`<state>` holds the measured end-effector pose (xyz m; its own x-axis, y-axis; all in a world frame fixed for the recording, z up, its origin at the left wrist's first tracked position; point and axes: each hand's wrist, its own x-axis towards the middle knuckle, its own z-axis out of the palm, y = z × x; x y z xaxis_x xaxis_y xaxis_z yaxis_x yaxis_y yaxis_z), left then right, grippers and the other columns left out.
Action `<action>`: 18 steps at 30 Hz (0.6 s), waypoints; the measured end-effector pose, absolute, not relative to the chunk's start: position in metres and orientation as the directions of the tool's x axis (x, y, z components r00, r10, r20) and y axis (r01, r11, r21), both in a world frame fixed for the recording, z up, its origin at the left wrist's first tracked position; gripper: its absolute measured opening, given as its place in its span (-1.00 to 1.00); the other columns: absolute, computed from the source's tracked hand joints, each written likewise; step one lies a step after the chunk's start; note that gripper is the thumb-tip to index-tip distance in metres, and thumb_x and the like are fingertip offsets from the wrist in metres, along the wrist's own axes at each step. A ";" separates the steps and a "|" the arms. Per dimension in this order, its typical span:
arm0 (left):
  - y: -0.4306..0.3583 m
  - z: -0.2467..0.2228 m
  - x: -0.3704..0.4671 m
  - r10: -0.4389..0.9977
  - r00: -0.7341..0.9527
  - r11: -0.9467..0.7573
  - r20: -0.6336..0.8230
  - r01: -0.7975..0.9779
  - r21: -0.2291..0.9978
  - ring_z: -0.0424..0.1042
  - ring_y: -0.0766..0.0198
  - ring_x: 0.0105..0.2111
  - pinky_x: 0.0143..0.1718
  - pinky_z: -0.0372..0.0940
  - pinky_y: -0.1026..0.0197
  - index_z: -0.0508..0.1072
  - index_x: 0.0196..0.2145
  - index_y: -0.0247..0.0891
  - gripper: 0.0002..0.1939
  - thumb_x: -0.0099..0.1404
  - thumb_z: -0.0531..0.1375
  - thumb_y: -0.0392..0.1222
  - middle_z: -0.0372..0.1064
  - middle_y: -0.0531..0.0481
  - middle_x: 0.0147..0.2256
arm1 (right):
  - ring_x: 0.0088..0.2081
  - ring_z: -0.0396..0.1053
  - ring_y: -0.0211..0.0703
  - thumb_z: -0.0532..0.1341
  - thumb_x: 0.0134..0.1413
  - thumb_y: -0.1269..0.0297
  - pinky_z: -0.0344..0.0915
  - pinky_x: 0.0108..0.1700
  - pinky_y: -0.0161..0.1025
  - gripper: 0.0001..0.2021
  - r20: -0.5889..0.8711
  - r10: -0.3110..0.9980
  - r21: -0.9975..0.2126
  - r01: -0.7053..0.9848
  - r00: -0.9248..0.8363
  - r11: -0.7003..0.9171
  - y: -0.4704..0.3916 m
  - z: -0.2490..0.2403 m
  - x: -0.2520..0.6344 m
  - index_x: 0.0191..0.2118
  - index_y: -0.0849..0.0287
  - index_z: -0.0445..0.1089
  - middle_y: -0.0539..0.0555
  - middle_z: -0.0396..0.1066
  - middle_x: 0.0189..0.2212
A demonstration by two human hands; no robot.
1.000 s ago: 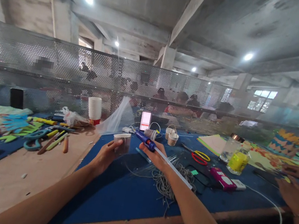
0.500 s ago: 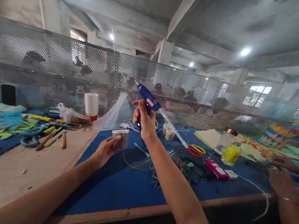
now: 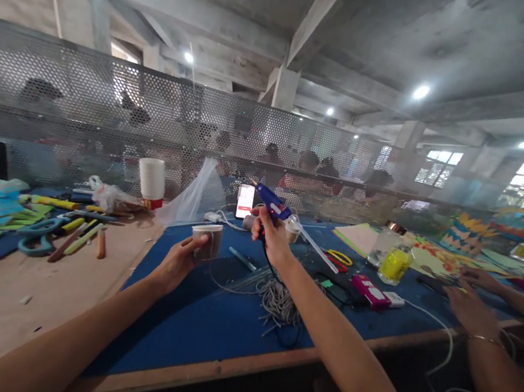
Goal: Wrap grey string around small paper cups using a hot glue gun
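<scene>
My left hand [image 3: 181,261] grips a small paper cup [image 3: 207,242] by its side, above the blue mat [image 3: 187,331]. My right hand [image 3: 275,235] is wrapped round the handle of a blue glue gun [image 3: 271,202], whose nozzle points up and to the left. A long clear glue stick [image 3: 316,246] sticks out of the gun's back end. Beneath my right forearm lies a bundle of grey cord [image 3: 281,302]. Behind the gun stands a phone [image 3: 245,202] with a lit screen.
At the left are blue scissors [image 3: 38,234], knives and stacked cups [image 3: 152,180]. Right of my arm lie yellow-red scissors [image 3: 339,259], a magenta box [image 3: 370,292] and a yellow jar [image 3: 395,263]. Another person's hands [image 3: 469,310] work at the right. A perforated screen [image 3: 178,120] stands behind.
My right hand has moved right and down with the glue gun, uncovering the lit phone behind. My left hand still holds the cup. The whole view has shifted slightly.
</scene>
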<state>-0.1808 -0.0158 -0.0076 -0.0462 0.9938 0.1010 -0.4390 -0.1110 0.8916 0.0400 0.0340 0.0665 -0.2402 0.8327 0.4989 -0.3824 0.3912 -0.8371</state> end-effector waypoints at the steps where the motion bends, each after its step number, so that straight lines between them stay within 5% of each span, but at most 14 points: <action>1: -0.015 -0.008 -0.181 0.994 -0.041 -0.107 0.100 -0.437 0.893 0.63 0.08 -0.19 -0.11 0.51 0.12 0.62 -0.06 -0.36 -0.51 0.11 0.50 -0.05 0.64 -0.20 -0.12 | -0.58 0.17 -0.34 0.37 0.00 -0.34 0.17 -0.48 -0.32 -0.42 0.497 0.837 -0.838 -0.375 -0.228 0.395 0.035 0.060 0.043 -0.23 0.16 0.46 -0.15 0.19 -0.59; 11: -0.015 -0.010 -0.181 0.994 -0.061 -0.111 0.094 -0.411 0.905 0.62 0.06 -0.17 -0.07 0.51 0.10 0.64 -0.08 -0.35 -0.55 0.13 0.48 -0.05 0.65 -0.18 -0.11 | -0.62 0.13 -0.35 0.35 0.04 -0.34 0.11 -0.54 -0.33 -0.42 0.456 0.884 -0.830 -0.410 -0.108 0.378 0.037 0.035 0.041 -0.26 0.18 0.45 -0.16 0.15 -0.62; 18: -0.018 -0.006 -0.178 0.995 -0.045 -0.104 0.094 -0.428 0.898 0.62 0.06 -0.14 -0.05 0.49 0.10 0.63 -0.06 -0.37 -0.50 0.10 0.50 -0.04 0.64 -0.20 -0.08 | -0.63 0.16 -0.35 0.35 0.03 -0.33 0.15 -0.54 -0.34 -0.42 0.420 0.881 -0.893 -0.271 -0.220 0.358 0.017 0.035 0.037 -0.29 0.20 0.47 -0.16 0.16 -0.66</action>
